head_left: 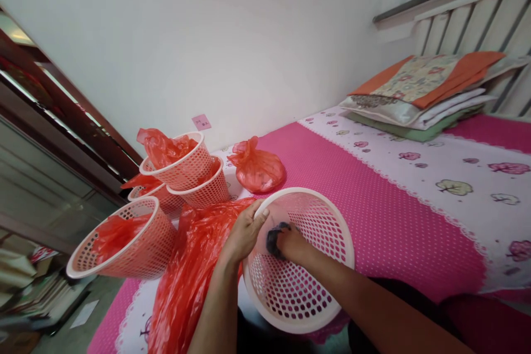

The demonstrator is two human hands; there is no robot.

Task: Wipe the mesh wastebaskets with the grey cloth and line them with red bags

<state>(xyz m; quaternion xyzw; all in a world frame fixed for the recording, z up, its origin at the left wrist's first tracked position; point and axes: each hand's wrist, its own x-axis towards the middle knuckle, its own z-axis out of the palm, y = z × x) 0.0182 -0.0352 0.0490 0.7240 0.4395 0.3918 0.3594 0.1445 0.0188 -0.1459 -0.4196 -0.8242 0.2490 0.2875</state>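
A pale pink perforated plastic basket (319, 215) is tilted with its mouth toward me. My left hand (245, 232) grips its rim at the left side, thumb over the edge. Inside the basket, my right hand (292, 243) is closed around a dark crumpled cloth (274, 240) against the inner wall. To the left of the basket, a heap of red plastic bags (199, 254) spreads over the bed. Just behind the basket sits a knotted red bag (259, 168); what it contains is not clear.
Several more pink baskets with red bags inside stand at the left, including a near one (161, 246) and a top one (194, 168). Folded bedding (431, 88) lies on the pink bed (373, 210) by the headboard (477, 22). A pink note (201, 122) is on the wall.
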